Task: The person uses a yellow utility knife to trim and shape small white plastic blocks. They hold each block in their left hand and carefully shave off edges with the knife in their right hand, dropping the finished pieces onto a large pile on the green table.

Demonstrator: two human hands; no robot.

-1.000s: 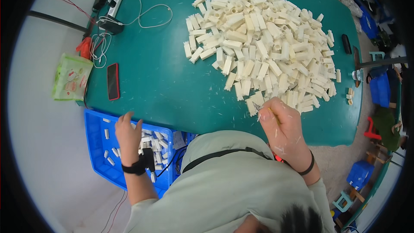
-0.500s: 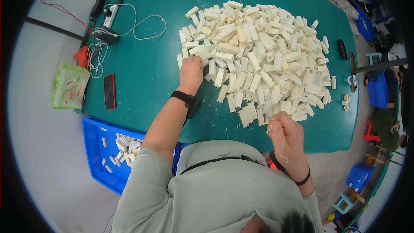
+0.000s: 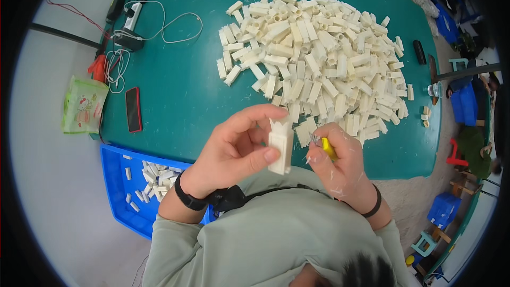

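Observation:
In front of my body, my left hand (image 3: 231, 151) pinches a cream plastic block (image 3: 280, 153), hollow-looking and rectangular, between thumb and fingers. The block stands nearly upright, with a ragged, jagged upper end. Just right of it, apart from the block, my right hand (image 3: 345, 165) is closed round a small yellow-handled knife (image 3: 329, 149). Its metal tip pokes out toward the block; most of the handle is hidden in the fingers. White shavings cling to this hand. Beyond both hands lies a big heap of similar cream blocks (image 3: 329, 58).
The heap rests on a green table (image 3: 175, 85). A blue bin (image 3: 118, 194) at the lower left holds several blocks. Along the left side are a phone (image 3: 134, 110), a green bag (image 3: 84, 105) and a power strip (image 3: 133, 17) with cables. A black object (image 3: 419, 52) lies at the right.
My left hand has come back from the heap's left edge to my front with a block in it. My right hand has turned slightly, and the yellow knife now shows.

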